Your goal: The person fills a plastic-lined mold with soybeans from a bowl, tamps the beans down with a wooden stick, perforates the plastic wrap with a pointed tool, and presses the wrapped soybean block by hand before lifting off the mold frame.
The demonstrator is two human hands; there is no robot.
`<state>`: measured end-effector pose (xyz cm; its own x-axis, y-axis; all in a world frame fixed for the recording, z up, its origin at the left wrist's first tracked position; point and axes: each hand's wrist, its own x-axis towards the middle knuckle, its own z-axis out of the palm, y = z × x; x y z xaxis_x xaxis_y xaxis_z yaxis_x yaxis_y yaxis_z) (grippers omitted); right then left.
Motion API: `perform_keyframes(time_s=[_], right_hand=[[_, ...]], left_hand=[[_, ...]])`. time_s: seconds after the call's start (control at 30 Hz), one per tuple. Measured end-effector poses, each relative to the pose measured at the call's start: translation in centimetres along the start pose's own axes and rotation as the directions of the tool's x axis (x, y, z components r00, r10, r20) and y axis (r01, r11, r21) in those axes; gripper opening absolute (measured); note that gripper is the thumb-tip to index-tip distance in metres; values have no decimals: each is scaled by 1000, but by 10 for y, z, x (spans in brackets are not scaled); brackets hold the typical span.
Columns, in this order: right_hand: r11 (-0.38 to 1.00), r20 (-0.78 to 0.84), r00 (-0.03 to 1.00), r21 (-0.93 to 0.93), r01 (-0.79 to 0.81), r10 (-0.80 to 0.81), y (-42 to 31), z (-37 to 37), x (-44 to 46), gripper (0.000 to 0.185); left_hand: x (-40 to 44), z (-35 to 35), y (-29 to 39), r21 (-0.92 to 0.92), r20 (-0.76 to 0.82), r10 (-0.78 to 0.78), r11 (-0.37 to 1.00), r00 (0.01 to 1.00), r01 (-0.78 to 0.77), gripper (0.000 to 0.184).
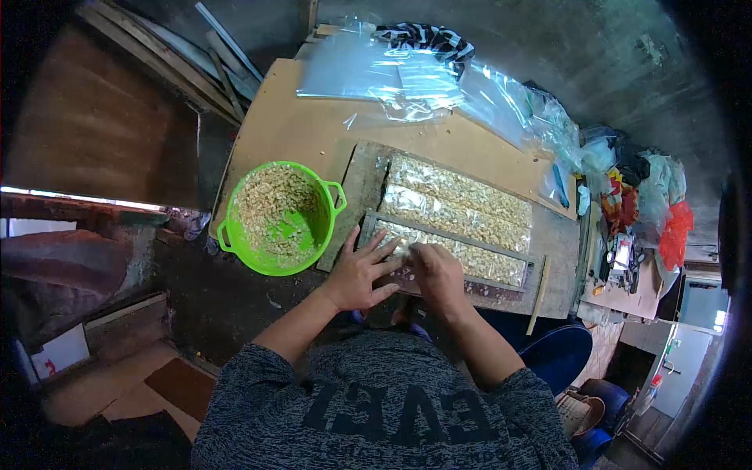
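Observation:
My left hand lies with its fingers spread at the left end of a narrow rectangular frame, the fingertips on its near-left part. Inside the frame is a strip of pale, flaky pieces under clear plastic film. My right hand is closed, its curled fingertips down on the film near my left fingers; whatever they pinch is hidden. Just beyond the frame lie flat slabs of the same pieces in clear film. All this rests on a worn wooden board.
A lime-green basin of loose flaky pieces stands left of the board. Clear plastic sheets lie at the table's back. A thin wooden stick lies at the right. Plastic bags, one red, crowd the far right.

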<state>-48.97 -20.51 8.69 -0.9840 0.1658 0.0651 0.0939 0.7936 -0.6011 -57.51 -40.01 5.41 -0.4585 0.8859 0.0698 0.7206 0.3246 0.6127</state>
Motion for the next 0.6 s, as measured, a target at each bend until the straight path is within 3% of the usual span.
perform_keyframes(time_s=[0.1,0.3,0.6], right_hand=[[996,-89,995,85,-37,44,-1,-7,-2,15],[975,-12,986,147,-166,169,-1,0,3,19],[996,62,998,91,12,-18,-14,17,21,31]], left_hand=[[-3,-1,-1,-29,-78,-6,1000,997,3,49],[-18,-7,-7,-32,-108,-65,998,992,62,53],[-23,-3,-12,-85,-124,-81,994,989,70,53]])
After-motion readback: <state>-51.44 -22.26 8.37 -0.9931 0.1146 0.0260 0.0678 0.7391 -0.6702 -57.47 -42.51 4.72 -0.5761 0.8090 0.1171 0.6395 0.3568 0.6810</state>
